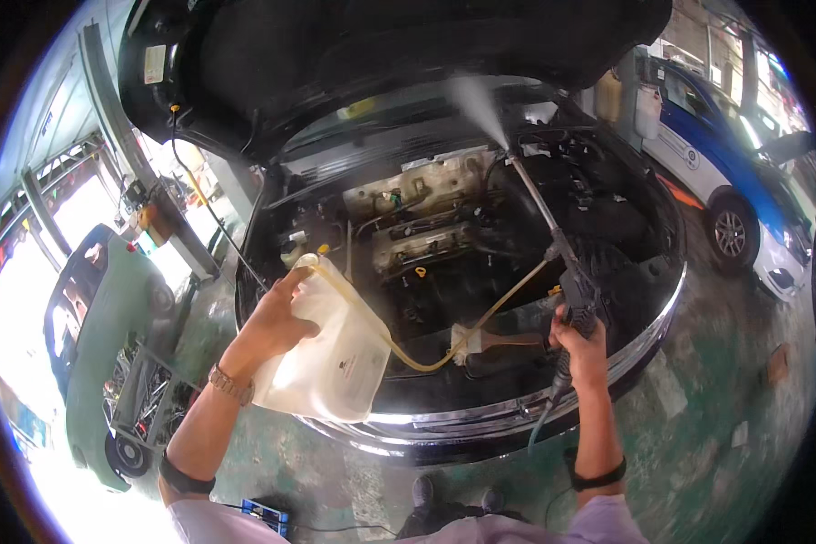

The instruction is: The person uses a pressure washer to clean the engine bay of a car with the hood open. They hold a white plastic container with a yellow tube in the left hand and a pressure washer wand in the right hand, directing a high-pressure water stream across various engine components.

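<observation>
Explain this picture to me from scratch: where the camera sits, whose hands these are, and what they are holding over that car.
The picture comes from a wide fisheye camera worn on a person's head, looking down, so straight edges bend near the rim. The two forearms coming up from the bottom are that person's own. The left hand holds up a whitish plastic jug. A yellowish hose runs from the jug's top across to the spray gun gripped by the right hand. The gun's long metal lance points into the open engine bay of a black car, and mist shoots from its tip beneath the raised hood. A blue and white car stands at the right, on a green floor.
</observation>
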The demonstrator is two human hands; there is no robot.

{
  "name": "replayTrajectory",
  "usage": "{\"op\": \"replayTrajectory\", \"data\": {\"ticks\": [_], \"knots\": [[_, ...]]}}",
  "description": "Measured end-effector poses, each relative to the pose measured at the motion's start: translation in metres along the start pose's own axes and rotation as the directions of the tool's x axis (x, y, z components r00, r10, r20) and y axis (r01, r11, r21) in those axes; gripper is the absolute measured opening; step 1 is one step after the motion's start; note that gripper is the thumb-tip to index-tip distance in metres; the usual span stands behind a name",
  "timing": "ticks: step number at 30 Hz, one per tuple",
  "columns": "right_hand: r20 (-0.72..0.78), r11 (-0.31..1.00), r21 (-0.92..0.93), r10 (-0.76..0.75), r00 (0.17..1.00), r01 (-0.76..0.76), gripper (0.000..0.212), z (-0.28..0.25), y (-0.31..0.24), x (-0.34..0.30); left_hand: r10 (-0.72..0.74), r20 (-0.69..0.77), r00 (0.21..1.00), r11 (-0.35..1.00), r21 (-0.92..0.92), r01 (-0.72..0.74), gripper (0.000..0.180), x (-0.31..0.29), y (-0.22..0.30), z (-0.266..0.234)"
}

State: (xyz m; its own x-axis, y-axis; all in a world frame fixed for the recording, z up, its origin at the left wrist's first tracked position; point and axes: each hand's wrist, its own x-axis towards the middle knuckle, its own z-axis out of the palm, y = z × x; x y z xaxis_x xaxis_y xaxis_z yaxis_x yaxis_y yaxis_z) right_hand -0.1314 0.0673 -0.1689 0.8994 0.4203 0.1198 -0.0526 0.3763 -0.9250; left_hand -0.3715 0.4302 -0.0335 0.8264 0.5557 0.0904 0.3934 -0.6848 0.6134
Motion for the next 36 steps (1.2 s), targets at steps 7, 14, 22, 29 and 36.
{"op": "replayTrajectory", "data": {"ticks": [7, 14, 22, 29, 36], "knots": [[-0.034, 0.995, 0.084, -0.053, 0.998, 0.056, 0.018, -0.006, 0.01, -0.009, -0.015, -0.002, 1.0, 0.999, -0.051, 0.015, 0.085, -0.004, 0.008, 0.0], [-0.228, 0.993, 0.056, -0.09, 0.969, 0.106, 0.018, -0.034, 0.016, -0.011, 0.016, -0.008, 1.0, 0.998, -0.053, -0.017, 0.086, -0.007, 0.01, 0.0], [-0.331, 0.959, 0.141, -0.189, 0.925, 0.247, 0.02, -0.056, 0.013, -0.015, -0.01, 0.049, 0.999, 0.995, -0.101, 0.015, 0.084, -0.008, 0.018, -0.002], [-0.431, 0.957, 0.072, -0.225, 0.874, 0.282, 0.018, -0.05, 0.011, -0.02, 0.057, 0.032, 0.998, 0.988, -0.147, -0.052, 0.081, -0.012, 0.016, 0.0], [-0.392, 0.969, 0.057, -0.2, 0.898, 0.241, 0.013, -0.053, 0.007, -0.028, 0.057, 0.005, 0.998, 0.991, -0.118, -0.056, 0.08, -0.014, 0.019, 0.0]]}}
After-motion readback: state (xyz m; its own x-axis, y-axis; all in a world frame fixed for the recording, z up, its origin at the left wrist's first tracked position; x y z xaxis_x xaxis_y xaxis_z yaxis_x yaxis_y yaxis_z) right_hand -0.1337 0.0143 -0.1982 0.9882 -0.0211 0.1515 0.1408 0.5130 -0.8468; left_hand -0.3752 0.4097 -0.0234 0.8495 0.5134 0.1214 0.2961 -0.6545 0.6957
